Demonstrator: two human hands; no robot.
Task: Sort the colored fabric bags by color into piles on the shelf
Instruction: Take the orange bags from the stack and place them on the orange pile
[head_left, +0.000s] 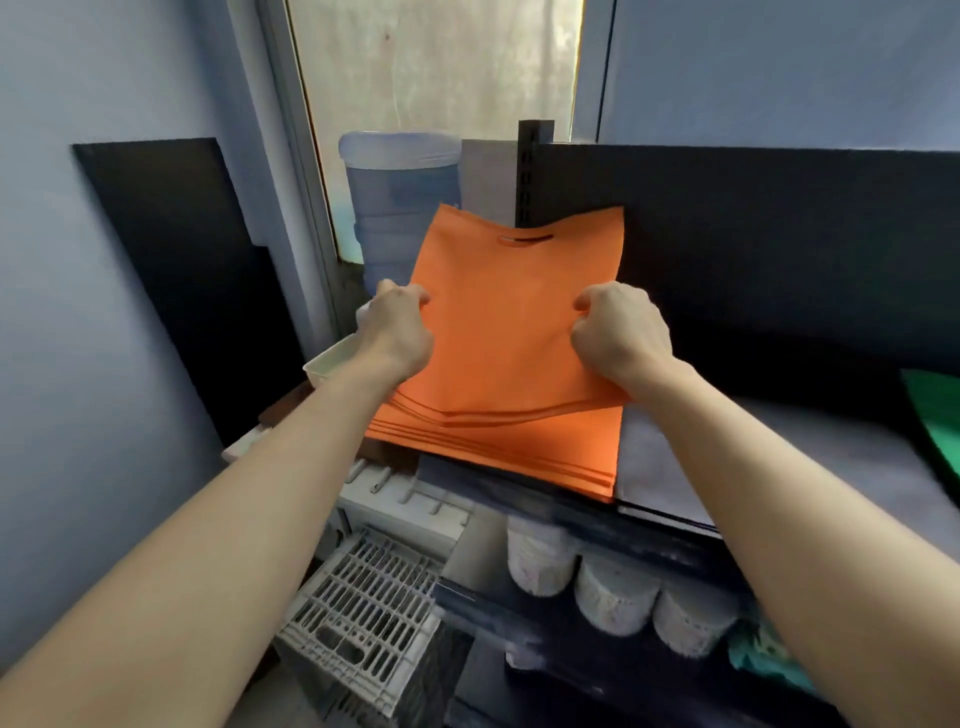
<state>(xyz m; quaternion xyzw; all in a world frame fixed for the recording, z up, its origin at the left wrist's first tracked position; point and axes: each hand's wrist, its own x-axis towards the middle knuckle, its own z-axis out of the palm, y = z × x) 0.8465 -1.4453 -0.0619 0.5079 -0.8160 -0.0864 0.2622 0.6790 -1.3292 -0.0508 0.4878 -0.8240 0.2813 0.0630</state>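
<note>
A stack of several orange fabric bags (509, 332) is raised at its far end above the left part of the shelf (779, 447). My left hand (397, 330) grips the stack's left edge. My right hand (621, 330) grips its right edge. The top bag shows a cut-out handle slot near its far edge. More orange bags (498, 447) lie flat underneath on the shelf, their near edges hanging slightly over the front. A green bag (940, 426) shows at the far right edge of the shelf.
A black back panel (779, 249) rises behind the shelf. A translucent blue plastic jug (400, 208) stands behind the bags. A white tray (332, 364) sits at the left. Below are a white slotted crate (363, 623) and three white rolls (613, 597).
</note>
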